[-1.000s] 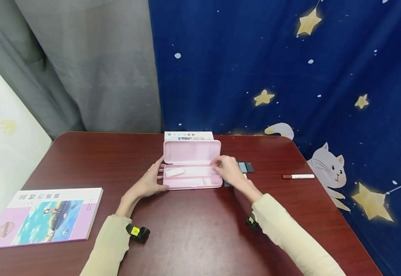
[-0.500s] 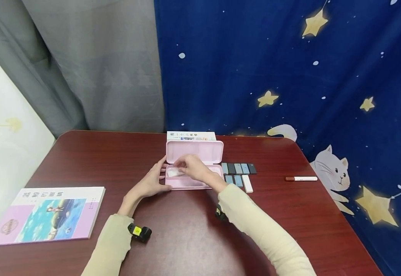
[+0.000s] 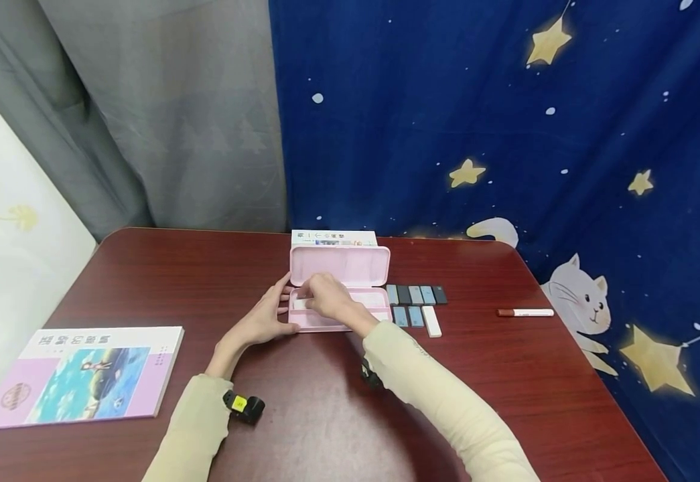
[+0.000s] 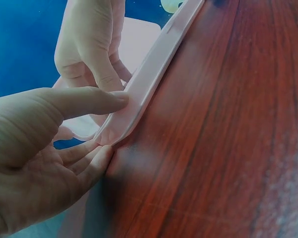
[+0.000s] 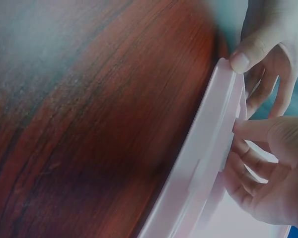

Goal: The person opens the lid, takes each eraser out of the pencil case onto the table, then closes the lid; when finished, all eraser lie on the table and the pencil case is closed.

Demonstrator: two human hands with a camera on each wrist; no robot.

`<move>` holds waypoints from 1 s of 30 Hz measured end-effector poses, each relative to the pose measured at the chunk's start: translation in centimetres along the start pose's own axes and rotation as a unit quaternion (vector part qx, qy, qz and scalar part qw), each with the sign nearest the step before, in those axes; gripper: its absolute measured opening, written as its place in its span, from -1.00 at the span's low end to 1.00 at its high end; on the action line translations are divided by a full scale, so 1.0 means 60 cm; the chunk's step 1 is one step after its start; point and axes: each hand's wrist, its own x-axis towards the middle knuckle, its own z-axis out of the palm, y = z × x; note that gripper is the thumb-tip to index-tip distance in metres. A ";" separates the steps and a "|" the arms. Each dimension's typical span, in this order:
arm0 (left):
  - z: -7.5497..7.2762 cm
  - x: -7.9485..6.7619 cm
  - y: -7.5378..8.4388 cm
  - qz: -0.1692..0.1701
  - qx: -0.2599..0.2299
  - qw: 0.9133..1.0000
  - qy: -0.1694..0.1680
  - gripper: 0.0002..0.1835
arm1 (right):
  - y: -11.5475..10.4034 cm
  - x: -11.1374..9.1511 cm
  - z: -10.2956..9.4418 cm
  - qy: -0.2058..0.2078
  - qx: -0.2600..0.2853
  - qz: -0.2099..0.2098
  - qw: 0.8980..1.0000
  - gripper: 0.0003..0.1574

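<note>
A pink pencil case (image 3: 340, 328) lies open on the table with its lid (image 3: 362, 266) raised. My left hand (image 3: 260, 321) holds the case's left end, thumb on the front rim and fingers at the outer side, as the left wrist view (image 4: 54, 134) shows. My right hand (image 3: 328, 296) reaches down into the case's left rear compartment. Its curled fingers are at a white rectangular block (image 3: 300, 304), most of which the hand covers. In the right wrist view, the right hand's fingers (image 5: 248, 168) dip behind the front wall (image 5: 188, 163).
Right of the case lie two rows of small grey and blue blocks (image 3: 416, 294) and a white block (image 3: 431, 321). A marker (image 3: 524, 312) lies farther right. A white box (image 3: 333, 237) stands behind the lid, and a book (image 3: 84, 378) lies at left.
My right hand has moved left from the case's right end to the white block, then lower into the compartment. The left hand keeps its hold on the case.
</note>
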 end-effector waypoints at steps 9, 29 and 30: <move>0.000 0.000 0.002 0.000 -0.001 1.000 -0.003 0.17 | 0.002 -0.006 -0.003 -0.002 -0.005 0.012 1.000 -0.77; -0.001 -0.001 0.002 -0.005 0.000 1.000 -0.003 0.17 | 0.015 -0.004 -0.015 0.001 0.025 -0.011 1.000 -0.64; -0.001 -0.001 0.002 -0.004 0.001 1.000 -0.002 0.17 | 0.016 -0.004 -0.016 0.004 0.031 -0.016 0.999 -0.62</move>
